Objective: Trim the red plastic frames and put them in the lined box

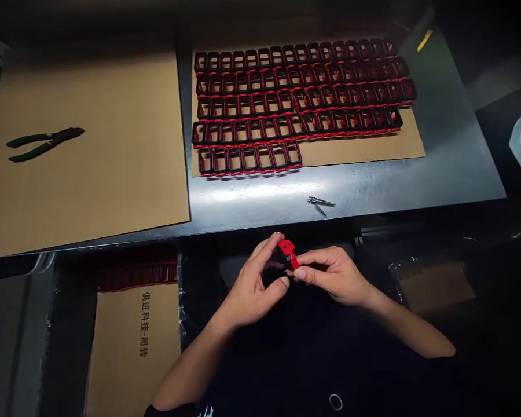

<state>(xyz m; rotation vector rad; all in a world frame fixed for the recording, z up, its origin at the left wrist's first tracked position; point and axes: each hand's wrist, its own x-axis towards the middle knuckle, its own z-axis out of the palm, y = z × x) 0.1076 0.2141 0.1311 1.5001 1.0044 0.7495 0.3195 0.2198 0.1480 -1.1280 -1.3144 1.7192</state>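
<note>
Between my two hands, in front of the table edge, is a small red and black plastic part [287, 249]. My right hand [334, 273] pinches its lower right end between thumb and forefinger. My left hand [258, 284] curves around its left side, fingertips against it; the thumb lies below, near the right thumb. Beyond, rows of similar red and black rectangular frames [256, 130] stand on a cardboard sheet [356, 152]. Nail clippers [320, 204] with the lever swung out lie on the metal table, nearer to my hands.
Green-handled cutting pliers [46, 143] rest on a large cardboard sheet [113, 191] at left. The metal table [451, 150] carries a yellow object [425, 40] at its far right. Below left, a cardboard box [132, 347] with printed characters holds more red parts [134, 275].
</note>
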